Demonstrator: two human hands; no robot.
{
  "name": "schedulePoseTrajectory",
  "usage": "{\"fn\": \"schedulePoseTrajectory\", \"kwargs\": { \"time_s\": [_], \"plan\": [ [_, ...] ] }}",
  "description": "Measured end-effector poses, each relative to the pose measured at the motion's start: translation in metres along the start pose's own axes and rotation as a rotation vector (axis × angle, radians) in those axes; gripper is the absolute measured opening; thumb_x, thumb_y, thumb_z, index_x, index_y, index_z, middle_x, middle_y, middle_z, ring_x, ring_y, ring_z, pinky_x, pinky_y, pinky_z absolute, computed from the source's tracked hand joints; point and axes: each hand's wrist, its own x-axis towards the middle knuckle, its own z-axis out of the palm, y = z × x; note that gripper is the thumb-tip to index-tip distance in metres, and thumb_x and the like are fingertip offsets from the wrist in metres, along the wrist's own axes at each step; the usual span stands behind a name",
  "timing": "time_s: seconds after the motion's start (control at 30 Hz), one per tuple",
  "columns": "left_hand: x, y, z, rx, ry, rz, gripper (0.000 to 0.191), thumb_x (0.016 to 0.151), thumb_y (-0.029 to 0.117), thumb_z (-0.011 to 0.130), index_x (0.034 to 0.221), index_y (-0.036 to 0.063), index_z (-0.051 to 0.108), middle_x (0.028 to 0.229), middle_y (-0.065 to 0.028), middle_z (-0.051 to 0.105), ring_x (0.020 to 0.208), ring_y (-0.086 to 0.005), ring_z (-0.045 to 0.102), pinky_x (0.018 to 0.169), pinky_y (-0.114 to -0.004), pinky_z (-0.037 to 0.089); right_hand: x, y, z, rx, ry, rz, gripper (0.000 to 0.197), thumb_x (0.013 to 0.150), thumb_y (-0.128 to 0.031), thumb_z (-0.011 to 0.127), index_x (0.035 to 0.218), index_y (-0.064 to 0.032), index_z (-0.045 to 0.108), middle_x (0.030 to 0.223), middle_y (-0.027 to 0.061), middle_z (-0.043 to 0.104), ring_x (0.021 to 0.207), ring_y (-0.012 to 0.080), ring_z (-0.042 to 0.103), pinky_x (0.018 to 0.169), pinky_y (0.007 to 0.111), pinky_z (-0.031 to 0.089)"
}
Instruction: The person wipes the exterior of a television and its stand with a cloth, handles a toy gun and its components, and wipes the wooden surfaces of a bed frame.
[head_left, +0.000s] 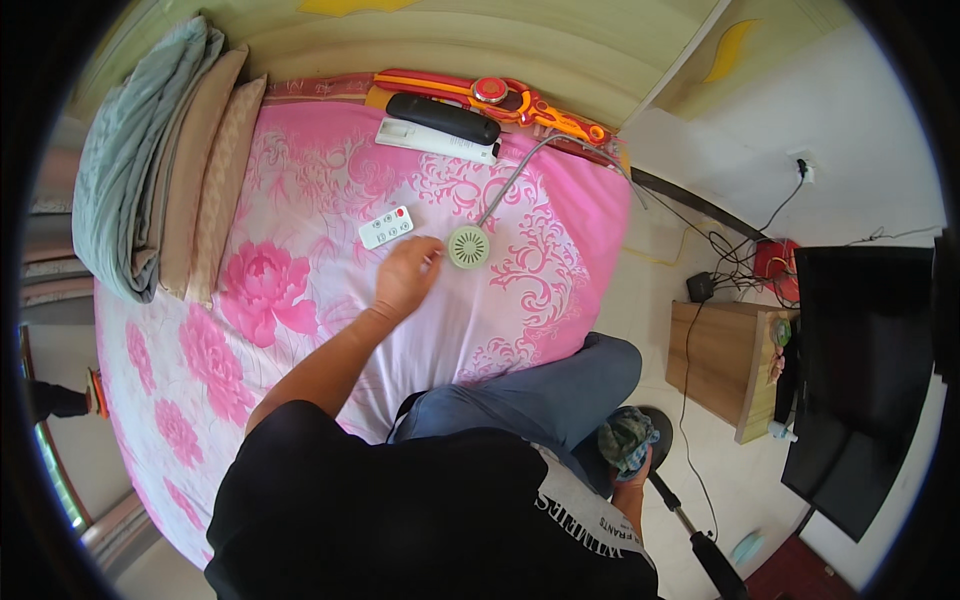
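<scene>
My left hand (409, 277) is low over the pink floral bedsheet (450, 322), its fingers curled at the edge of a round pale-green slotted head (469, 247). Whether the fingers touch that head or pinch something small cannot be seen. A grey flexible gooseneck (517, 174) runs from the head towards the bed's far right corner. Just beyond my hand lies a white remote control (386, 227) with a red button. Down by my right leg, my right hand (634, 474) grips a bunched camouflage cloth (628, 441).
Folded bedding (142, 165) and pillows stand at the left. Along the headboard lie an orange toy weapon (525, 105), a black case (442, 118) and a white device (435, 139). A telescopic stand (682, 514), tangled cables (731, 262), a wooden cabinet (712, 360) and a television (862, 375) occupy the right.
</scene>
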Motion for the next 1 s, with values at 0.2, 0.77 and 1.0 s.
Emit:
{"fn": "schedulePoseTrajectory", "kwargs": {
  "time_s": [0.2, 0.77, 1.0],
  "plan": [
    [0.015, 0.013, 0.001, 0.215, -0.025, 0.160, 0.060, 0.063, 0.025, 0.073, 0.112, 0.0052, 0.044, 0.105, -0.0128, 0.049, 0.098, -0.0277, 0.047, 0.086, -0.038, 0.039, -0.010, 0.012, 0.009, 0.046, 0.004, -0.054, 0.039, 0.088, -0.035, 0.038, 0.113, -0.0088, 0.051, 0.110, 0.0080, 0.056, 0.103, 0.0254, 0.053, 0.092, 0.038, 0.041],
    [0.083, 0.023, -0.061, -0.262, -0.400, 0.108, 0.068, 0.059, 0.008, 0.076, 0.120, 0.0029, 0.045, 0.115, -0.0136, 0.051, 0.103, -0.0247, 0.052, 0.089, -0.032, 0.042, -0.001, 0.024, -0.010, 0.157, -0.121, -0.143, 0.045, 0.085, -0.033, 0.043, 0.121, -0.0066, 0.045, 0.116, 0.0118, 0.054, 0.105, 0.0296, 0.052, 0.092, 0.041, 0.041],
    [0.124, 0.007, -0.085, -0.288, -0.414, 0.222, 0.070, 0.059, 0.007, 0.076, 0.121, 0.0038, 0.044, 0.117, -0.0107, 0.051, 0.106, -0.0215, 0.050, 0.092, -0.030, 0.040, -0.003, 0.027, -0.007, 0.190, -0.113, -0.144, 0.044, 0.084, -0.033, 0.047, 0.119, -0.0061, 0.047, 0.113, 0.0114, 0.055, 0.103, 0.0291, 0.053, 0.090, 0.041, 0.042]
  ]
}}
